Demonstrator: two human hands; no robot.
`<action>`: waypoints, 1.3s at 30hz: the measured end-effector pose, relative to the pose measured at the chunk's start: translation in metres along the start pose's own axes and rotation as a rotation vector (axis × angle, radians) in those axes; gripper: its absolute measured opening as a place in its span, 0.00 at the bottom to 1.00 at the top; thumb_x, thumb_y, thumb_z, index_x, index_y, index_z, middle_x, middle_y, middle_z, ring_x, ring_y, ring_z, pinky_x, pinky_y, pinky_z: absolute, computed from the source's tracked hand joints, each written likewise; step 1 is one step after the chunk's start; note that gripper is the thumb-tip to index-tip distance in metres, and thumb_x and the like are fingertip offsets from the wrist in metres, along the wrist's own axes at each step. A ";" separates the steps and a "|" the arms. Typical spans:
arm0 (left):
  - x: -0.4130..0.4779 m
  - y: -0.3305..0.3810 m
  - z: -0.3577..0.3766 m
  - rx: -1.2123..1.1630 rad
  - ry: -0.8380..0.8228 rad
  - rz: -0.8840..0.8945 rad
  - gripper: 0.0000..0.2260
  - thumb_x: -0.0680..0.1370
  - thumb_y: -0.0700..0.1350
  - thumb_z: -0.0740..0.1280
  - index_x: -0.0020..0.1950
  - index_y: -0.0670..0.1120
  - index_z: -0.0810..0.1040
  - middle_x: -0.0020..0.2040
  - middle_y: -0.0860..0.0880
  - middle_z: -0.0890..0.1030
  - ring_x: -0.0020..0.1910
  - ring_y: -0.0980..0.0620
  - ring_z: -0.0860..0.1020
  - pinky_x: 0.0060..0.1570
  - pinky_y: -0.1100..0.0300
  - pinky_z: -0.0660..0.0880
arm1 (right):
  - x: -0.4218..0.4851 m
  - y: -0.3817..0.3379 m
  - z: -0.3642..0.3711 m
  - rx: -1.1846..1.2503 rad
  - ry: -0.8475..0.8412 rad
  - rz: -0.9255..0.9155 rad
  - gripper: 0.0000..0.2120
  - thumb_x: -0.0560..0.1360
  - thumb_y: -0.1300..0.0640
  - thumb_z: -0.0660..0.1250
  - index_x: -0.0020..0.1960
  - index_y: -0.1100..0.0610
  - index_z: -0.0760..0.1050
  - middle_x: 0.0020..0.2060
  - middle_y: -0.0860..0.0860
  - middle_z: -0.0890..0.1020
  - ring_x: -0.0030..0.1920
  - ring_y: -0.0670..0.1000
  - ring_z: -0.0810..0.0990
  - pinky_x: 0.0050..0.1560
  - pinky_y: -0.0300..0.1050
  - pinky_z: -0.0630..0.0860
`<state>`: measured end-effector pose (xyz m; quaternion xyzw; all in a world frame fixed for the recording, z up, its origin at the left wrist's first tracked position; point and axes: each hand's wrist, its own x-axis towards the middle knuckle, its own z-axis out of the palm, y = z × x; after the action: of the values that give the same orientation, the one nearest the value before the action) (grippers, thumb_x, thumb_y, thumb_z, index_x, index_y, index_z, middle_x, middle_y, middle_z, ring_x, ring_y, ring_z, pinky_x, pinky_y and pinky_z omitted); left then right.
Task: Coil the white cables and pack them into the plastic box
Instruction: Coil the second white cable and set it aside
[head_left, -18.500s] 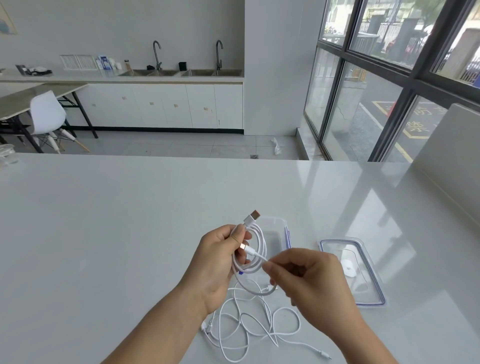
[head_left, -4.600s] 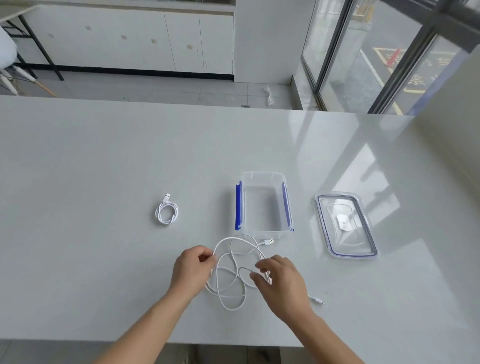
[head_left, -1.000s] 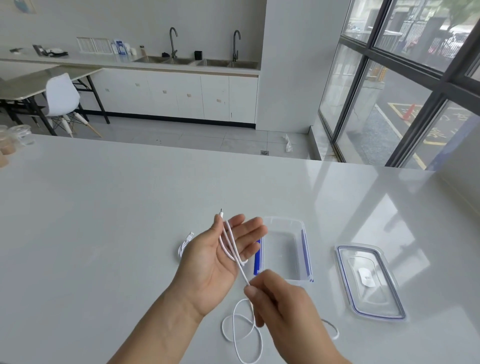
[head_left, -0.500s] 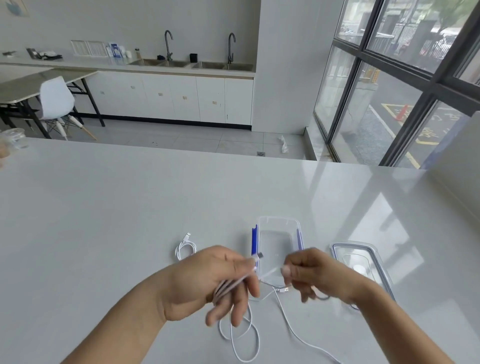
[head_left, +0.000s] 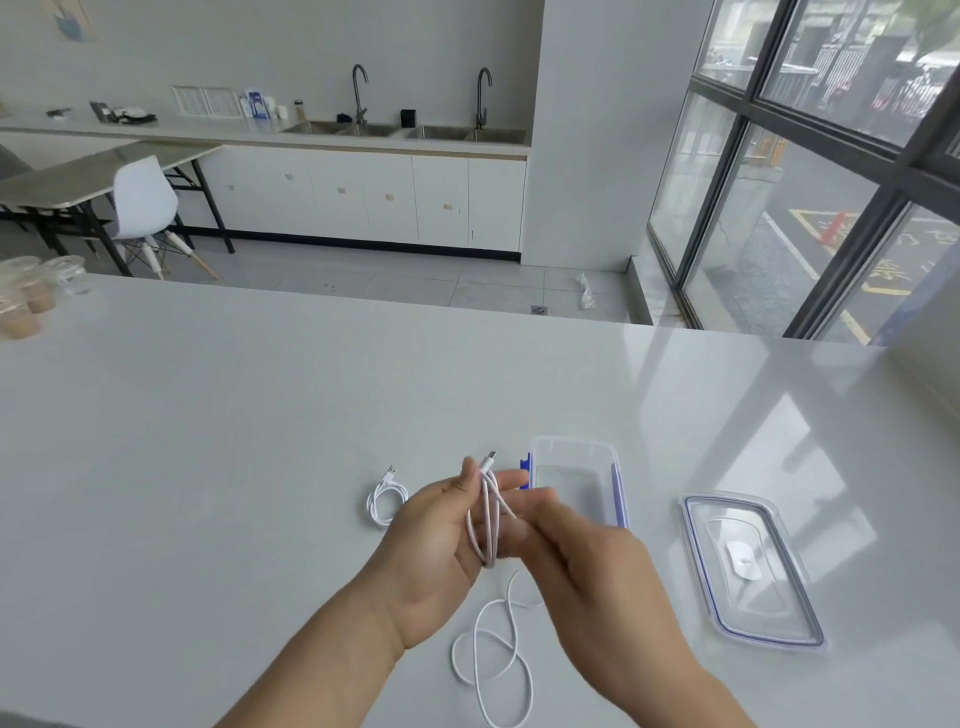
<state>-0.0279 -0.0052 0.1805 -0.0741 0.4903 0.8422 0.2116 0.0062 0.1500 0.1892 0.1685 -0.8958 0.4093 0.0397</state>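
1. Across the palm of my left hand (head_left: 436, 540), the white cable (head_left: 488, 514) lies in a few long loops. Its plug end pokes up between thumb and fingers, which should stop the coil unravelling.
2. That hand is spread with the fingers fairly straight, acting as the form the loops wrap round rather than gripping them.
3. My right hand (head_left: 587, 561) is close against the loops on their right side, back to the camera and blurred. I cannot tell whether its fingers pinch the strand, though I judge it is guiding the next turn.
4. Below both hands, the uncoiled tail (head_left: 493, 660) lies in loose curls on the white table (head_left: 208, 441), so several turns remain.
5. Left of my hands, a finished coiled cable (head_left: 387, 501) waits on the table, not yet packed.
6. Beyond my fingers, the clear plastic box (head_left: 571, 446) stands open with nothing visible inside. Its lid (head_left: 779, 597) is set aside to the right, leaving the opening free for packing.
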 end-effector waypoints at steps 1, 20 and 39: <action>0.000 0.001 0.003 -0.079 -0.003 -0.002 0.25 0.84 0.53 0.52 0.64 0.34 0.76 0.58 0.36 0.83 0.55 0.42 0.84 0.55 0.51 0.77 | -0.004 0.000 0.007 -0.076 0.005 -0.038 0.22 0.78 0.33 0.51 0.46 0.50 0.71 0.27 0.50 0.70 0.31 0.54 0.68 0.32 0.50 0.70; -0.011 0.031 0.008 0.029 -0.645 -0.104 0.46 0.75 0.73 0.43 0.61 0.33 0.76 0.46 0.34 0.84 0.43 0.38 0.83 0.47 0.48 0.74 | 0.011 0.089 -0.018 -0.071 -0.336 0.119 0.19 0.74 0.31 0.60 0.38 0.45 0.75 0.27 0.46 0.74 0.30 0.45 0.69 0.37 0.47 0.72; -0.001 0.005 0.011 -0.123 -0.255 0.021 0.47 0.75 0.74 0.49 0.71 0.32 0.68 0.59 0.32 0.80 0.58 0.38 0.79 0.66 0.43 0.69 | -0.004 0.002 -0.019 0.064 0.035 -0.040 0.05 0.81 0.50 0.64 0.47 0.44 0.78 0.34 0.39 0.83 0.31 0.44 0.77 0.34 0.37 0.74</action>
<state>-0.0286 0.0016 0.1905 0.0258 0.4076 0.8755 0.2583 0.0078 0.1667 0.1996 0.1804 -0.8778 0.4398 0.0584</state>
